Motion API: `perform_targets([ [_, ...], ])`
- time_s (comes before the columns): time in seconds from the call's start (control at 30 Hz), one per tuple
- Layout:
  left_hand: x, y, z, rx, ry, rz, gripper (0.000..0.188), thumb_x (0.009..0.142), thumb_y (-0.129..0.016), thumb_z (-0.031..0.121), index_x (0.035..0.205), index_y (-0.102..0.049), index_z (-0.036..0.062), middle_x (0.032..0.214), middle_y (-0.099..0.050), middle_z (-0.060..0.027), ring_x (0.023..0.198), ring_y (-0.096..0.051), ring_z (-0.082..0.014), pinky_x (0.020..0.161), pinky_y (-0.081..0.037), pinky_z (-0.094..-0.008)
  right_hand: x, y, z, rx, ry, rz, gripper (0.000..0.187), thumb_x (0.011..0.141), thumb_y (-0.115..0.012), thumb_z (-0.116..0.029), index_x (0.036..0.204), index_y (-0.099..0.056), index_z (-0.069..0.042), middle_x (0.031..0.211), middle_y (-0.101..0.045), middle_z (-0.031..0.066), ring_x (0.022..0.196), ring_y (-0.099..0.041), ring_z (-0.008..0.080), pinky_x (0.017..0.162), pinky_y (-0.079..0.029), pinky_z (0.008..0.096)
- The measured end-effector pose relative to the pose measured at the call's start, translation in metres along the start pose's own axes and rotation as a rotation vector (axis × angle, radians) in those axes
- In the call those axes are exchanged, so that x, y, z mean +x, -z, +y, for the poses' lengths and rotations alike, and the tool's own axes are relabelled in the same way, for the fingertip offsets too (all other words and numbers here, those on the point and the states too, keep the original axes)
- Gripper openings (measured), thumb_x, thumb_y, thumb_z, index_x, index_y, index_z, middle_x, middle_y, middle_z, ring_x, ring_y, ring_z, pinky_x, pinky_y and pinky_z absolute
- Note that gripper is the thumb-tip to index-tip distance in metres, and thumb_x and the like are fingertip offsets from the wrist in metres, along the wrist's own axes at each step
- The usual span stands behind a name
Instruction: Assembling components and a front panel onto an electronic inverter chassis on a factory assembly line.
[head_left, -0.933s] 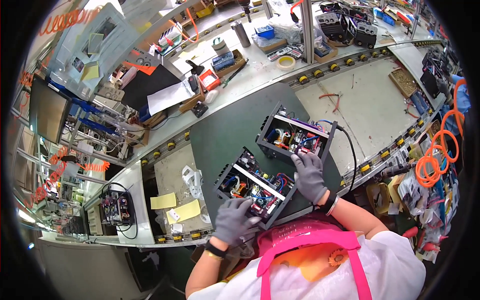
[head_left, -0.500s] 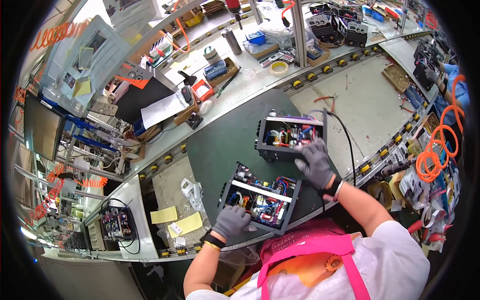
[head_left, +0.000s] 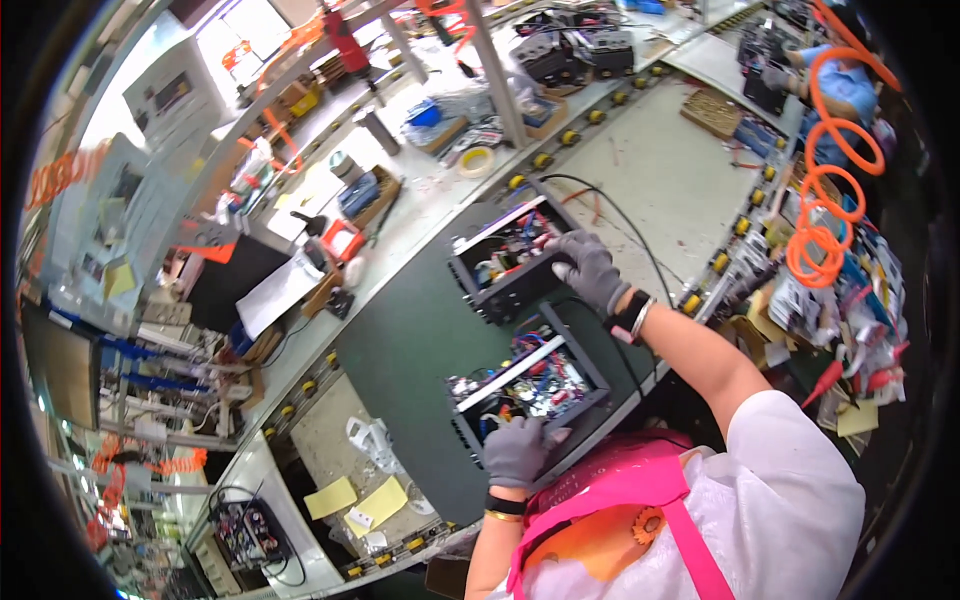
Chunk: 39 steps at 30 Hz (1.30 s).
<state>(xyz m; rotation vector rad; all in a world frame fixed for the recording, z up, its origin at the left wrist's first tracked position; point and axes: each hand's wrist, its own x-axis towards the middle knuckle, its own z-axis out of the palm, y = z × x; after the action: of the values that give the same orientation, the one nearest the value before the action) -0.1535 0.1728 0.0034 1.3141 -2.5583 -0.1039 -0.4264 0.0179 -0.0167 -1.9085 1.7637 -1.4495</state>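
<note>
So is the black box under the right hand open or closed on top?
Open. The farther black box has no cover: coloured wires and components show inside. The gloved right hand grips its right edge.

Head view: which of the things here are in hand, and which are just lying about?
In hand:
- nearer open black metal chassis with wiring, under the grey-gloved left hand
- farther open black metal chassis, gripped by the grey-gloved right hand
- dark green mat under both

Lying about:
- yellow paper notes
- roll of tape
- orange coiled hose
- red-handled tool
</note>
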Motion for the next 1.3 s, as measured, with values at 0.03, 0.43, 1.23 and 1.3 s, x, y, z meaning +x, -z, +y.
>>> perform_targets([
  [0.03, 0.003, -0.001, -0.003, 0.013, -0.007, 0.012, 0.051, 0.076, -0.064, 0.060, 0.062, -0.054, 0.0122, 0.059, -0.051, -0.0057, 0.052, -0.056, -0.0251, 0.046, -0.042, -0.0384, -0.013, 0.014, -0.005, 0.110, -0.016, 0.002, 0.026, 0.075, -0.069, -0.007, 0.101, -0.069, -0.012, 0.097, -0.063, 0.0120, 0.098, -0.058, 0.0313, 0.089, -0.046, 0.0408],
  [0.43, 0.019, -0.013, -0.018, 0.021, -0.007, 0.007, 0.051, 0.071, -0.069, 0.061, 0.066, -0.059, 0.0102, 0.066, -0.056, -0.0100, 0.060, -0.057, -0.0341, 0.053, -0.043, -0.0451, -0.210, 0.269, 0.056, -0.065, -0.420, 0.175, 0.017, 0.080, -0.064, -0.008, 0.096, -0.070, -0.006, 0.088, -0.066, 0.0125, 0.086, -0.064, 0.0264, 0.080, -0.050, 0.0351],
  [1.23, 0.027, 0.030, 0.206, -0.315, 0.164, -0.151, 0.035, 0.075, -0.074, 0.043, 0.082, -0.068, 0.0089, 0.079, -0.064, -0.0108, 0.073, -0.064, -0.0333, 0.064, -0.050, -0.0420, -0.170, 0.410, 0.290, -0.943, -1.005, -0.271, 0.063, 0.084, -0.057, -0.029, 0.144, -0.040, -0.018, 0.155, -0.023, 0.0208, 0.141, -0.026, 0.0395, 0.109, -0.024, 0.0554],
  [1.3, 0.023, 0.021, 0.217, -0.333, 0.240, -0.292, 0.027, 0.078, -0.074, 0.035, 0.087, -0.068, 0.0096, 0.083, -0.065, -0.0112, 0.076, -0.065, -0.0328, 0.066, -0.051, -0.0410, -0.183, 0.418, 0.297, -0.998, -0.757, -0.153, 0.045, 0.083, -0.056, -0.024, 0.126, -0.058, -0.013, 0.135, -0.050, 0.0238, 0.124, -0.050, 0.0380, 0.096, -0.044, 0.0495],
])
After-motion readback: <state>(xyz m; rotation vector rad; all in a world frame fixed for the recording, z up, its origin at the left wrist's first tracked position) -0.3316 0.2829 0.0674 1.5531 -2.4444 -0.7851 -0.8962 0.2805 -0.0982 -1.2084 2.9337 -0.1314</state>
